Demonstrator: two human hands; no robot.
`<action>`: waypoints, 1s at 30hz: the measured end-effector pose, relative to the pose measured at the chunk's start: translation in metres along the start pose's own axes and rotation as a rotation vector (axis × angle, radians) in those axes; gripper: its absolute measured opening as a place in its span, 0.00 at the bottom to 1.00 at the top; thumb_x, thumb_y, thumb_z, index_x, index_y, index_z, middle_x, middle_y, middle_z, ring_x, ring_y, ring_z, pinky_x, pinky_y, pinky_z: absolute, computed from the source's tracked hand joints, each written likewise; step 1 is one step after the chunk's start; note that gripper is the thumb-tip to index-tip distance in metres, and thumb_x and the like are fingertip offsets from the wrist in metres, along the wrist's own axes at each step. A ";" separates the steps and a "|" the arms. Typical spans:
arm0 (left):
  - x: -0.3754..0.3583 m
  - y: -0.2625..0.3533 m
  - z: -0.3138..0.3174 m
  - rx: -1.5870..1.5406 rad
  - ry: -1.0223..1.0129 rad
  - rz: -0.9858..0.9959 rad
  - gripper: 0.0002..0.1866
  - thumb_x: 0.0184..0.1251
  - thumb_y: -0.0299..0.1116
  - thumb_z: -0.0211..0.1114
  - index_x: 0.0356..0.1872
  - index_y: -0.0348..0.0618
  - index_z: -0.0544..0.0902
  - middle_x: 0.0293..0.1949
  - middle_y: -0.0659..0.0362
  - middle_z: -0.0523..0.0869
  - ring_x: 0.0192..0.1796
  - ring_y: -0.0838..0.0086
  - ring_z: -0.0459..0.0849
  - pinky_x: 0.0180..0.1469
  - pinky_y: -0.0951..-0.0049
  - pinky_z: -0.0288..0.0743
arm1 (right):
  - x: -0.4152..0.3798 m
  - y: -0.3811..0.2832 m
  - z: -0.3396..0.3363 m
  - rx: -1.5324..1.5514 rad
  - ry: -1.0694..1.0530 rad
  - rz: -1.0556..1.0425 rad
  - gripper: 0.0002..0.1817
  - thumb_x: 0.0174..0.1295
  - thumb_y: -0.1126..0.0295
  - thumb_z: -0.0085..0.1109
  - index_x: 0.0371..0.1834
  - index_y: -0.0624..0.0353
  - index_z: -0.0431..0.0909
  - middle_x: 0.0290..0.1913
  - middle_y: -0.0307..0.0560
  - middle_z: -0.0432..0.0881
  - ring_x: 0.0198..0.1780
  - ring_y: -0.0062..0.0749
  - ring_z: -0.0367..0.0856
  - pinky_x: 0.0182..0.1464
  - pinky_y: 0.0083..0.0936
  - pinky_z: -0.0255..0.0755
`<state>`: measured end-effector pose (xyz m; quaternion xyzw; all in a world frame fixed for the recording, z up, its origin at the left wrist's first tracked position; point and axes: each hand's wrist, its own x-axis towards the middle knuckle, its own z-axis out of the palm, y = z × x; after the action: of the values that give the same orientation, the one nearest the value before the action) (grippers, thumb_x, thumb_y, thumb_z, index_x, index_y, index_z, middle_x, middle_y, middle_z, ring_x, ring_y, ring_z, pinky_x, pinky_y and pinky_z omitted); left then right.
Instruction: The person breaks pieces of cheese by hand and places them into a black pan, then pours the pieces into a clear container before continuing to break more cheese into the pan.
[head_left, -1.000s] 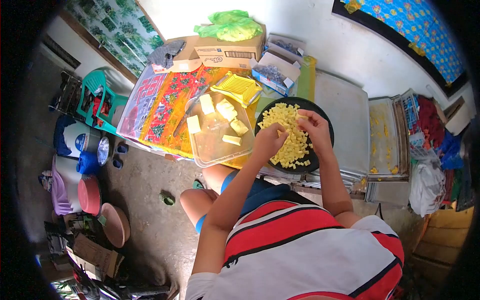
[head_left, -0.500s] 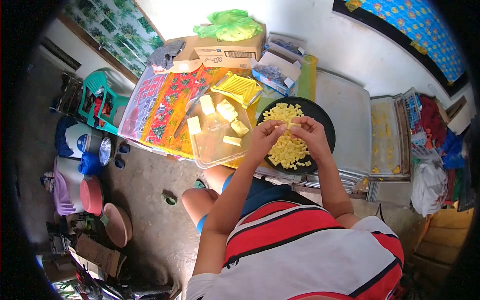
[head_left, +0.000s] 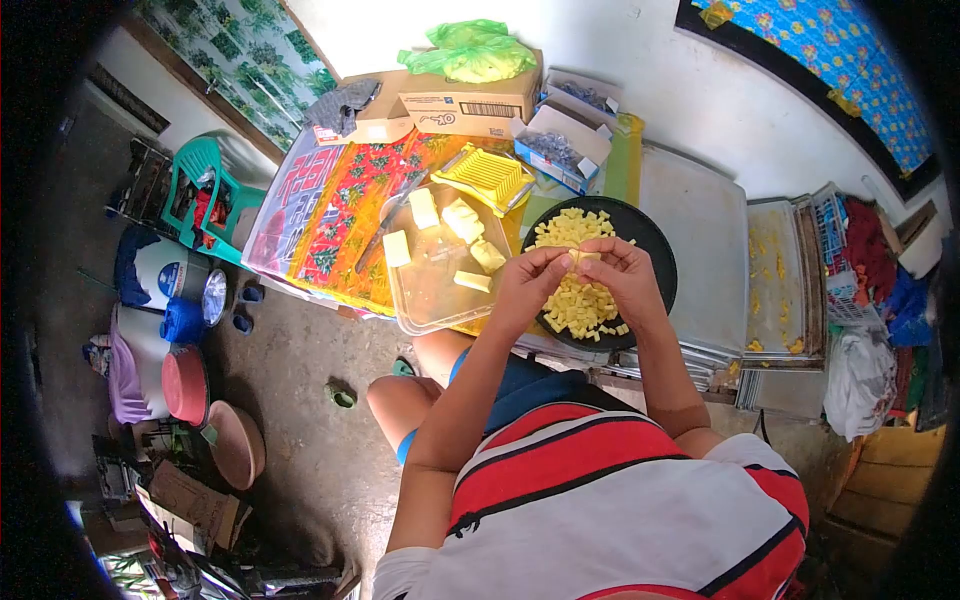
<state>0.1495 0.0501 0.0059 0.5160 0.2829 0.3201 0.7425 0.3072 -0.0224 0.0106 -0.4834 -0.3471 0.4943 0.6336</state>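
Both hands raised together over the round black tray [head_left: 655, 262] of small yellow cubes [head_left: 570, 300]: left hand [head_left: 531, 283] and right hand [head_left: 628, 277] meeting fingertip to fingertip, pinching one small yellow piece [head_left: 583, 257] between them. Farther left on the counter [head_left: 330, 215], covered with a red floral cloth, a clear plastic tray [head_left: 432, 290] with several pale yellow slabs [head_left: 460, 220]. Just beyond it, a yellow slotted cutter [head_left: 482, 172]. At the far side, a brown cardboard box [head_left: 470, 98] topped by a green plastic bag [head_left: 462, 50]. Right of the black tray, a grey metal sheet [head_left: 700, 225], then a flat tray [head_left: 778, 285] with scattered yellow bits.
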 end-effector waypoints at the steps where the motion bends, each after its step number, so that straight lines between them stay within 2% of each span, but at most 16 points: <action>1: 0.000 -0.001 -0.001 -0.002 -0.005 -0.002 0.14 0.67 0.36 0.63 0.45 0.35 0.83 0.23 0.71 0.76 0.24 0.90 0.66 0.26 0.87 0.58 | 0.001 0.001 0.000 0.001 -0.001 -0.002 0.15 0.55 0.76 0.65 0.46 0.66 0.79 0.31 0.39 0.82 0.32 0.18 0.79 0.36 0.13 0.72; 3: 0.000 -0.001 -0.002 -0.004 -0.015 -0.005 0.15 0.68 0.37 0.62 0.45 0.35 0.83 0.22 0.71 0.75 0.24 0.90 0.66 0.26 0.87 0.59 | 0.001 0.000 0.001 -0.028 0.005 -0.017 0.15 0.56 0.76 0.65 0.46 0.67 0.79 0.32 0.40 0.82 0.33 0.17 0.79 0.37 0.13 0.73; 9: 0.000 -0.002 0.001 0.100 -0.003 -0.039 0.16 0.71 0.42 0.58 0.37 0.38 0.83 0.18 0.70 0.69 0.20 0.89 0.63 0.22 0.85 0.55 | -0.005 -0.004 0.011 -0.214 0.029 -0.080 0.15 0.57 0.76 0.63 0.48 0.67 0.79 0.36 0.39 0.83 0.36 0.15 0.79 0.40 0.13 0.73; 12: -0.001 0.001 0.002 0.033 0.004 -0.069 0.15 0.71 0.43 0.57 0.33 0.41 0.80 0.16 0.70 0.67 0.16 0.89 0.59 0.18 0.84 0.51 | -0.007 -0.006 0.011 -0.278 0.018 -0.090 0.14 0.58 0.76 0.63 0.48 0.66 0.79 0.38 0.39 0.82 0.37 0.14 0.78 0.40 0.13 0.73; 15: -0.003 0.003 0.001 -0.174 -0.021 -0.131 0.13 0.70 0.41 0.58 0.27 0.47 0.76 0.14 0.69 0.66 0.14 0.87 0.60 0.16 0.83 0.50 | -0.010 -0.010 0.012 -0.318 0.013 -0.103 0.13 0.58 0.76 0.62 0.47 0.65 0.80 0.39 0.39 0.82 0.37 0.14 0.78 0.40 0.13 0.72; 23: 0.003 -0.004 -0.003 -0.324 -0.018 -0.134 0.10 0.69 0.39 0.59 0.32 0.45 0.78 0.15 0.67 0.69 0.13 0.84 0.61 0.15 0.83 0.53 | -0.004 -0.001 0.008 -0.258 0.052 -0.240 0.13 0.58 0.77 0.63 0.47 0.65 0.80 0.38 0.38 0.82 0.36 0.13 0.77 0.37 0.13 0.72; 26: 0.001 0.001 -0.004 -0.405 -0.046 -0.131 0.11 0.70 0.39 0.57 0.34 0.43 0.78 0.14 0.66 0.68 0.14 0.83 0.61 0.15 0.82 0.54 | -0.006 -0.006 0.001 -0.261 0.043 -0.088 0.13 0.57 0.76 0.64 0.47 0.65 0.79 0.36 0.36 0.80 0.33 0.12 0.76 0.36 0.13 0.72; 30: 0.001 0.000 -0.006 -0.530 -0.143 -0.108 0.11 0.71 0.39 0.55 0.37 0.42 0.78 0.15 0.66 0.66 0.16 0.83 0.62 0.16 0.82 0.55 | -0.005 -0.008 -0.001 -0.187 0.054 -0.121 0.13 0.57 0.76 0.65 0.45 0.64 0.80 0.31 0.32 0.77 0.30 0.10 0.72 0.34 0.12 0.70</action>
<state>0.1454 0.0546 0.0040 0.3092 0.1633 0.3059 0.8856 0.3093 -0.0282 0.0185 -0.5319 -0.4031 0.4075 0.6234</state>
